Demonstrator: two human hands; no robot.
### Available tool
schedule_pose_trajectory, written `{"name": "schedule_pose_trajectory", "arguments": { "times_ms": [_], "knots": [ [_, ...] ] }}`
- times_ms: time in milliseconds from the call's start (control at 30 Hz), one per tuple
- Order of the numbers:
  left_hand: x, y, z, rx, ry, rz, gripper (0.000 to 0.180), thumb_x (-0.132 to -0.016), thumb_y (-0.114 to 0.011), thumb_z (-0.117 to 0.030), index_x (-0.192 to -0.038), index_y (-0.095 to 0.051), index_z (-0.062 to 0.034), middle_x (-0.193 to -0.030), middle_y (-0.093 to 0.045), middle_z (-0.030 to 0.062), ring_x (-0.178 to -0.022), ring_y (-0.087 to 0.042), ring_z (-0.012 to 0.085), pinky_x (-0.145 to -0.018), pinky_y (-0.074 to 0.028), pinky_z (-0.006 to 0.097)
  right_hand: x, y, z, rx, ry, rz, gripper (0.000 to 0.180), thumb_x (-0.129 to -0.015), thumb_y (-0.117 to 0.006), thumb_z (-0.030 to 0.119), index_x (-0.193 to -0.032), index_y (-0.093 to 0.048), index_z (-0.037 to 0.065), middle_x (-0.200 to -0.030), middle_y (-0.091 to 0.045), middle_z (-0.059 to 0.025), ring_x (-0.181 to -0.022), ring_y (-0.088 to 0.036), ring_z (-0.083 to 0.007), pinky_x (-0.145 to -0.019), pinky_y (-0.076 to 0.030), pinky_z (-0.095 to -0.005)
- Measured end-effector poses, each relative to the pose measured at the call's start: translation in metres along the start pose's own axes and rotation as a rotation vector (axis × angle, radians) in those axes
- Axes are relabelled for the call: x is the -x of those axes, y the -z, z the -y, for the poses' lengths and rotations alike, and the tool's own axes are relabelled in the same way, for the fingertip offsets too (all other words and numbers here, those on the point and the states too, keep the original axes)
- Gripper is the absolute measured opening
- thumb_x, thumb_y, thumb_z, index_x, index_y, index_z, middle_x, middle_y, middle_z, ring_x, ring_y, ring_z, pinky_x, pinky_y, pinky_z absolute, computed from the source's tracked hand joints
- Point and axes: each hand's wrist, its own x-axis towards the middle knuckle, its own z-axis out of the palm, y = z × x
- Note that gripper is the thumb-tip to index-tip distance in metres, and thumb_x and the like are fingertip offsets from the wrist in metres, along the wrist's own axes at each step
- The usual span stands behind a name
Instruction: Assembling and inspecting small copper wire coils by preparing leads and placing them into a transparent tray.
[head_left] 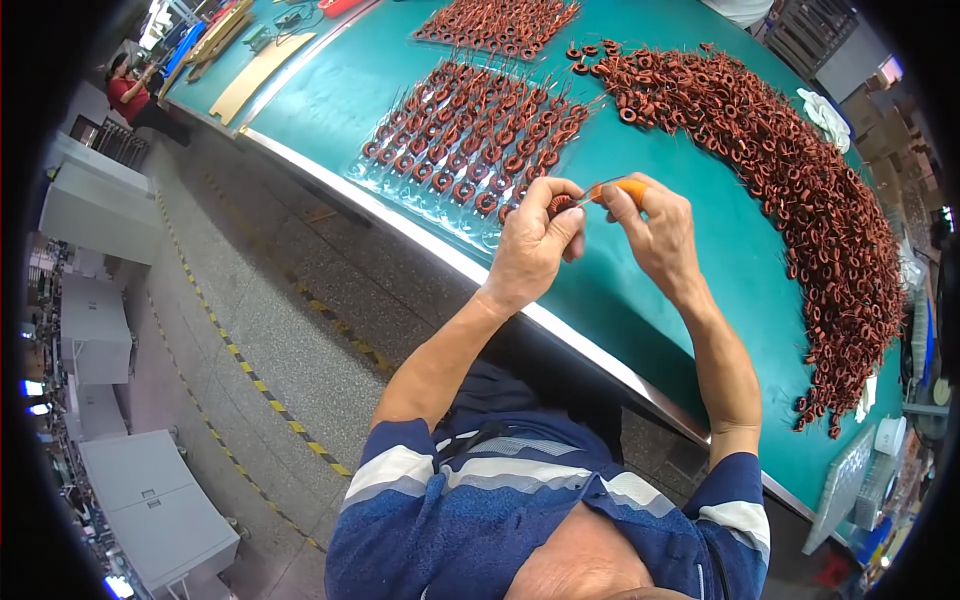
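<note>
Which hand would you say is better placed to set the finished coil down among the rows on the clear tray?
Probably the left hand: it pinches the coil and sits nearer the tray. The right hand holds an orange-handled tool.

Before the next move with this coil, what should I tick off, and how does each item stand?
1. Coil pinched in left hand: ok.
2. Orange-handled tool gripped in right hand: ok.
3. Tool tip meets the coil: cannot tell, too small.
4. Both hands over the green table: ok.
5. Rows of coils on the clear tray orderly: ok.
6. Loose coil pile apart from the tray: ok.
</note>
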Motion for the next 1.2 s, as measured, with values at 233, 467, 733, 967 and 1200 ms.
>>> {"name": "schedule_pose_trajectory", "arguments": {
  "times_ms": [233,467,733,967,1200],
  "knots": [
    [0.002,0.008,-0.01,-0.155,-0.033,-0.029,0.015,-0.097,-0.051,-0.01,-0.109,-0.049,-0.0001,-0.066,-0.054,0.0017,-0.058,-0.052,0.0089,-0.053,-0.043,0.024,-0.004,0.006,0.016,-0.384,-0.227,0.047,0.024,-0.089,-0.065,0.021,-0.083,-0.071,-0.001,-0.07,-0.065,-0.0067,-0.06,-0.059,-0.0104,-0.053,-0.047,-0.0252],
    [0.006,0.013,-0.009,0.314,0.345,0.278,0.031,-0.1,-0.047,-0.03,-0.106,-0.051,0.0001,-0.063,-0.05,0.0046,-0.047,-0.052,0.0134,-0.043,-0.041,0.025,-0.001,0.01,0.009,-0.425,-0.21,0.04,0.021,-0.088,-0.066,0.017,-0.099,-0.066,-0.001,-0.066,-0.057,-0.0004,-0.056,-0.05,-0.007,-0.05,-0.039,-0.022],
    [0.013,0.011,-0.01,-0.212,-0.031,0.236,0.032,-0.098,-0.055,-0.025,-0.119,-0.048,-0.0008,-0.077,-0.055,0.0024,-0.063,-0.051,0.008,-0.058,-0.045,0.023,0.0,0.007,0.008,-0.611,-0.399,0.109,0.025,-0.091,-0.065,0.026,-0.085,-0.066,0.002,-0.055,-0.053,0.0004,-0.043,-0.047,-0.0065,-0.04,-0.031,-0.0185],
    [0.012,0.008,-0.022,-0.049,0.011,0.254,0.031,-0.101,-0.049,-0.028,-0.118,-0.047,-0.0029,-0.066,-0.054,0.002,-0.053,-0.052,0.0075,-0.048,-0.041,0.022,0.0,0.004,-0.003,-0.802,-0.336,0.129,0.023,-0.092,-0.064,0.026,-0.092,-0.065,0.002,-0.06,-0.054,-0.001,-0.046,-0.05,-0.0078,-0.04,-0.034,-0.0192],
    [0.016,-0.004,-0.016,0.215,-0.02,0.172,0.026,-0.102,-0.046,-0.03,-0.111,-0.048,-0.005,-0.059,-0.051,0.0018,-0.045,-0.049,0.0092,-0.042,-0.037,0.023,0.01,-0.001,0.02,-0.597,-0.055,-0.073,0.017,-0.092,-0.063,0.016,-0.098,-0.064,0.0,-0.064,-0.057,-0.0032,-0.049,-0.052,-0.0096,-0.045,-0.037,-0.02]
  ]
}}
